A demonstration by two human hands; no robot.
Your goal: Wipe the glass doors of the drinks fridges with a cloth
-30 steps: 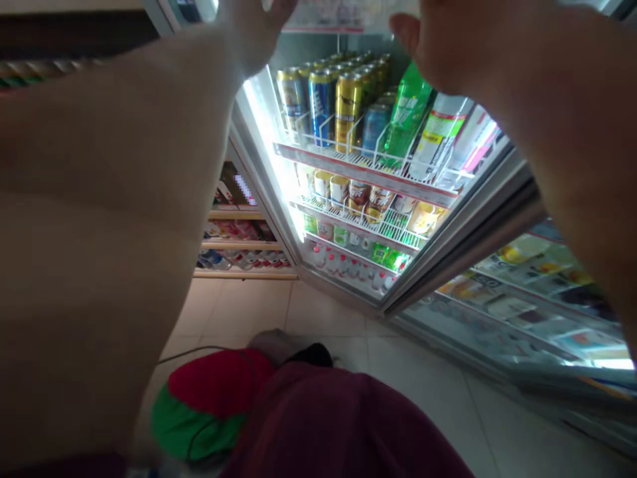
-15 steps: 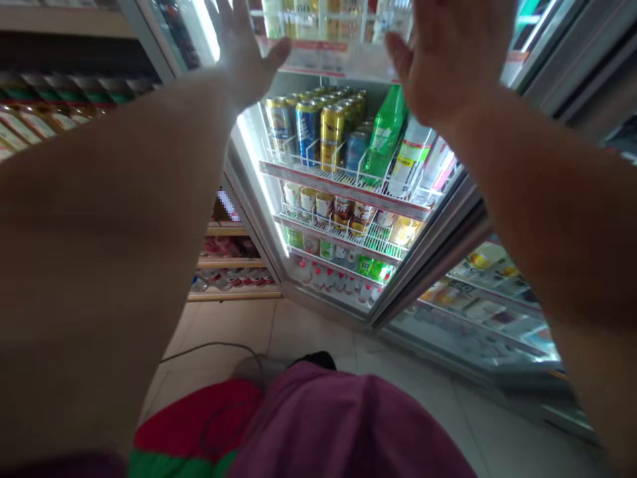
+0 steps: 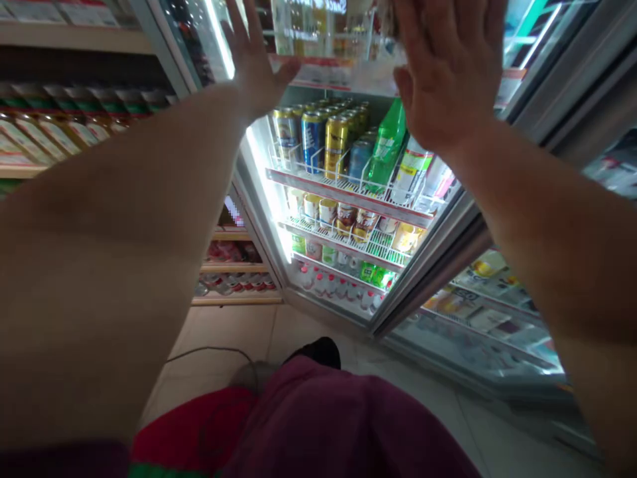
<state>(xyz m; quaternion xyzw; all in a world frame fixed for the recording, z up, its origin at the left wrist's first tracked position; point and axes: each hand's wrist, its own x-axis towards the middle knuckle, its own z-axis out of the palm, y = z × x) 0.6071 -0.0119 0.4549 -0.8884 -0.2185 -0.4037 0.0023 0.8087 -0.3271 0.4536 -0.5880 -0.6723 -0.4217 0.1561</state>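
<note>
Both my hands are raised before a lit drinks fridge. Fingers spread and thumb out, my left hand is by the fridge's left side, near its bright light strip. My right hand lies flat-palmed with fingers stretched at the upper right, in front of an upper shelf. Neither holds anything; whether they touch a surface I cannot tell. Between and below them stand a blue can, a gold can and a tilted green bottle on a wire shelf.
Lower shelves hold more cans and bottles with pink caps. To the left, a store shelf sits above rows of bottles. Another glass-fronted fridge section is at right. A thin cable crosses the tiled floor.
The fridge and shelves sit slightly lower in view, and more of my right hand's fingers shows. Both hands stay raised and open.
</note>
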